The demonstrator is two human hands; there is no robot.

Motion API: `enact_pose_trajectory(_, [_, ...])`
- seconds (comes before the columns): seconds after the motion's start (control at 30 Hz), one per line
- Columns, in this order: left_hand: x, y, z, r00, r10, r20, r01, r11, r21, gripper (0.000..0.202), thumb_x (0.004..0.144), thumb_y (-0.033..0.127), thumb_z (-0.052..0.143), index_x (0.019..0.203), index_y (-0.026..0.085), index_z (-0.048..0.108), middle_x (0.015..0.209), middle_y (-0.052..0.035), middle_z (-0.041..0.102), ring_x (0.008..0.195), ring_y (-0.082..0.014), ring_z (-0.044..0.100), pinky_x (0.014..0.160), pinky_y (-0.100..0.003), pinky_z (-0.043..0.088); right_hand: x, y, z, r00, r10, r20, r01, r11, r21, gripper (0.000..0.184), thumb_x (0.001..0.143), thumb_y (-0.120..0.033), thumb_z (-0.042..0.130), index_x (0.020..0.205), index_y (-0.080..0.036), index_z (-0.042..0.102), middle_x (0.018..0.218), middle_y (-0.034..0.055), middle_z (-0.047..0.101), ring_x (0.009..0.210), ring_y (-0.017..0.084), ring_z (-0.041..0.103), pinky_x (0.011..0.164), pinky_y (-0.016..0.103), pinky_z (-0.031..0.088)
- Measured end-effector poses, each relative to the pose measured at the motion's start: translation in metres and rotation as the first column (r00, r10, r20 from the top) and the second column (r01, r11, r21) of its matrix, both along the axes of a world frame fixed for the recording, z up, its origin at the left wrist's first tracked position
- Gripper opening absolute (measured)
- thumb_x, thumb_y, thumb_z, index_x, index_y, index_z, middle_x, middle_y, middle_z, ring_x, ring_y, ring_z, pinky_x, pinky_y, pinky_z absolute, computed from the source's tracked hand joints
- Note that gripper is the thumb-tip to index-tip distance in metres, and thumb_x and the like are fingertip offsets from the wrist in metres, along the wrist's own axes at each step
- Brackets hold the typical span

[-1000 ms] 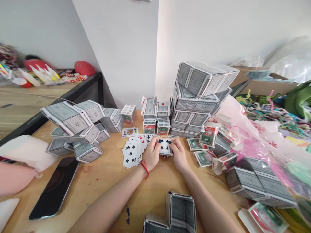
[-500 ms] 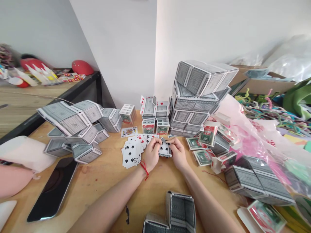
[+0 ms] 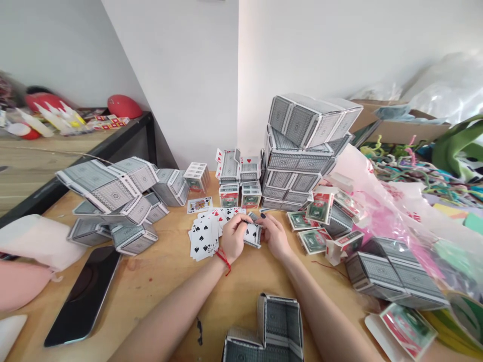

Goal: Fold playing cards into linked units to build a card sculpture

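Note:
My left hand [image 3: 234,237] and my right hand [image 3: 274,235] are closed together on a small bundle of playing cards [image 3: 252,234], spade faces up, in the middle of the wooden table [image 3: 158,281]. A red string circles my left wrist. Just left of my left hand lies a fanned spread of loose cards [image 3: 207,232], with a single face card [image 3: 198,204] beyond it. Small card cubes [image 3: 241,183] stand right behind my hands.
Large blocks built of card backs pile up at left [image 3: 113,196], back right [image 3: 305,146] and right [image 3: 392,276]; another sits at the near edge [image 3: 271,327]. Green card boxes [image 3: 320,221] lie right. A dark tablet [image 3: 85,296] lies left, beside another person's arm [image 3: 20,281].
My hands have drawn slightly closer together and tilted the card bundle; the camera view drifted a little. The piles on the table have not moved.

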State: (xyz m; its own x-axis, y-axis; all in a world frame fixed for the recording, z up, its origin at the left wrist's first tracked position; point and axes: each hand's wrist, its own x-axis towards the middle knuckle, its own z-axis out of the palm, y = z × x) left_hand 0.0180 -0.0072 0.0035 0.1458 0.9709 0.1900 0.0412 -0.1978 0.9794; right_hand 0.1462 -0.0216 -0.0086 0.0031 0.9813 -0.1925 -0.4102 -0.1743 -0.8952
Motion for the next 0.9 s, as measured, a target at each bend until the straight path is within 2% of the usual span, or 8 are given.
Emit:
enact_pose_trajectory(0.13, [-0.003, -0.003, -0.001, 0.998, -0.066, 0.000, 0.066, 0.998, 0.010, 0.016, 0.074, 0.020, 0.040, 0.074, 0.018, 0.056, 0.064, 0.0010, 0.053, 0.053, -0.0102, 0.044, 0.051, -0.022, 0.035, 0.005, 0.002, 0.004, 0.973, 0.200, -0.117, -0.211, 0.973, -0.094, 0.018, 0.074, -0.032, 0.057, 0.070, -0.018, 0.048, 0.052, -0.0044, 0.049, 0.042, 0.009, 0.048, 0.041, 0.021, 0.043])
enact_pose_trajectory(0.27, [-0.006, -0.001, -0.001, 0.999, -0.052, -0.004, 0.052, 0.998, 0.018, 0.016, 0.074, 0.020, 0.040, 0.073, 0.017, 0.055, 0.066, 0.0004, 0.053, 0.054, -0.0104, 0.046, 0.050, -0.022, 0.036, 0.012, -0.001, 0.004, 0.849, 0.445, -0.283, -0.492, 0.862, -0.121, 0.021, 0.084, -0.033, 0.042, 0.079, -0.014, 0.049, 0.052, 0.0008, 0.056, 0.052, 0.016, 0.061, 0.047, 0.028, 0.052])
enact_pose_trajectory(0.37, [-0.008, 0.000, 0.001, 0.997, -0.076, 0.006, 0.076, 0.997, 0.021, 0.017, 0.073, 0.018, 0.038, 0.070, 0.017, 0.055, 0.069, -0.0005, 0.053, 0.057, -0.0108, 0.048, 0.051, -0.022, 0.037, 0.015, -0.002, 0.000, 0.810, 0.496, -0.314, -0.552, 0.825, -0.122, 0.020, 0.086, -0.031, 0.040, 0.086, -0.013, 0.049, 0.056, 0.0036, 0.061, 0.058, 0.018, 0.064, 0.047, 0.028, 0.053])
enact_pose_trajectory(0.57, [-0.004, -0.002, 0.005, 0.989, -0.110, 0.100, 0.120, 0.988, -0.102, 0.018, 0.076, 0.026, 0.038, 0.069, 0.017, 0.052, 0.063, 0.0015, 0.047, 0.041, -0.0071, 0.042, 0.037, -0.020, 0.029, 0.010, -0.001, -0.001, 0.864, 0.455, -0.217, -0.482, 0.872, -0.090, 0.022, 0.078, -0.033, 0.055, 0.086, -0.014, 0.051, 0.061, 0.0045, 0.064, 0.053, 0.016, 0.065, 0.041, 0.020, 0.050])
enact_pose_trajectory(0.67, [-0.002, 0.002, 0.002, 0.995, -0.017, 0.100, 0.030, 0.991, -0.129, 0.018, 0.077, 0.030, 0.043, 0.075, 0.017, 0.055, 0.061, 0.0014, 0.051, 0.047, -0.0087, 0.047, 0.041, -0.020, 0.034, 0.004, -0.001, 0.001, 0.913, 0.379, -0.152, -0.391, 0.919, -0.055, 0.026, 0.075, -0.038, 0.058, 0.083, -0.014, 0.053, 0.061, 0.0050, 0.064, 0.054, 0.017, 0.065, 0.037, 0.019, 0.049])
enact_pose_trajectory(0.73, [-0.002, 0.007, -0.001, 0.991, 0.056, 0.121, -0.039, 0.990, -0.135, 0.018, 0.075, 0.029, 0.047, 0.081, 0.016, 0.058, 0.071, -0.0011, 0.057, 0.059, -0.0109, 0.053, 0.050, -0.021, 0.040, 0.001, 0.001, 0.001, 0.952, 0.286, -0.111, -0.289, 0.957, -0.009, 0.027, 0.074, -0.040, 0.059, 0.083, -0.014, 0.054, 0.065, 0.0055, 0.065, 0.058, 0.018, 0.066, 0.038, 0.020, 0.050])
enact_pose_trajectory(0.83, [-0.002, 0.014, -0.004, 0.983, 0.028, 0.184, 0.009, 0.981, -0.194, 0.025, 0.077, 0.033, 0.046, 0.089, 0.015, 0.059, 0.082, -0.0043, 0.062, 0.069, -0.0135, 0.056, 0.058, -0.023, 0.043, -0.002, 0.002, 0.001, 0.985, 0.164, -0.060, -0.163, 0.986, 0.036, 0.029, 0.074, -0.042, 0.058, 0.086, -0.016, 0.055, 0.070, 0.0052, 0.065, 0.064, 0.018, 0.066, 0.043, 0.024, 0.053])
enact_pose_trajectory(0.9, [-0.002, 0.015, -0.004, 0.988, -0.018, 0.151, 0.050, 0.976, -0.211, 0.028, 0.078, 0.035, 0.048, 0.096, 0.015, 0.058, 0.084, -0.0047, 0.062, 0.070, -0.0141, 0.056, 0.060, -0.024, 0.044, -0.004, 0.002, -0.001, 0.989, 0.146, -0.017, -0.145, 0.988, 0.047, 0.031, 0.075, -0.044, 0.057, 0.087, -0.016, 0.055, 0.072, 0.0050, 0.065, 0.066, 0.018, 0.065, 0.046, 0.027, 0.055])
